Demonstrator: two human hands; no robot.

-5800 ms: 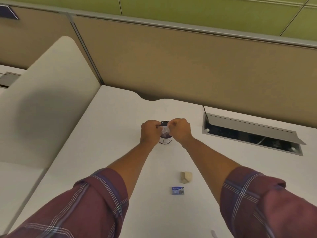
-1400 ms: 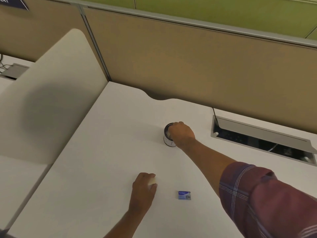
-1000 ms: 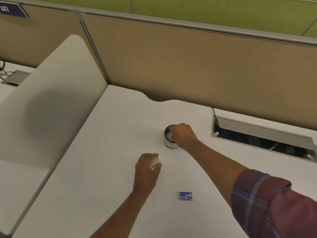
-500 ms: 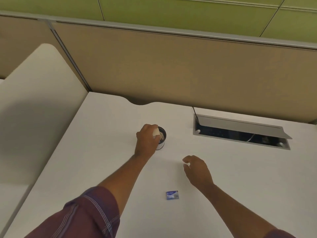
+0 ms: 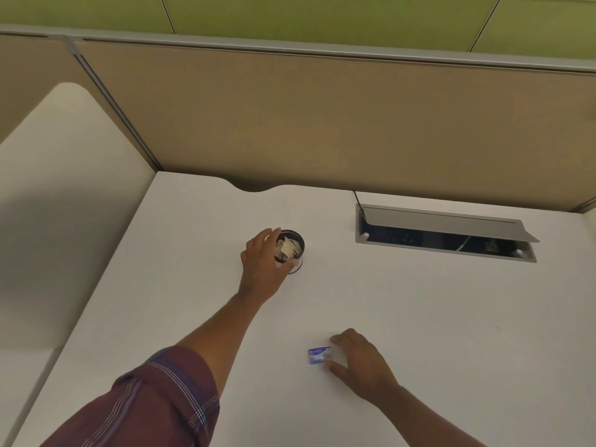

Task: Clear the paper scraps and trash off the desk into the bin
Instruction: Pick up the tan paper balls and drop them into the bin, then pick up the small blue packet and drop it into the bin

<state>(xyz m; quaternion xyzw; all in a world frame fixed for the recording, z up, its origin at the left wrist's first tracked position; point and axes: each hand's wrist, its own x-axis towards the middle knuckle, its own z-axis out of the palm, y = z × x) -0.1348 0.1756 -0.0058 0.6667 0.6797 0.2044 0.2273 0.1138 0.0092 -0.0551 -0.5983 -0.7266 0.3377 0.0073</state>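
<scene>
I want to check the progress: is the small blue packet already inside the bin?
No, the small blue packet lies on the desk beside the right hand, far from the bin.

- The left side of the small bin (image 5: 292, 250) is covered by the left hand (image 5: 262, 267); its base is partly hidden.
- The print on the small blue card (image 5: 318, 355) is too small to be read.
- The card's right edge is hidden by the fingers (image 5: 337, 339) of the right hand (image 5: 362, 362).
- The inside of the cable box (image 5: 445, 233) is too dark to be made out.
- The counter (image 5: 451, 317) is cut off at the right and bottom edges.
</scene>
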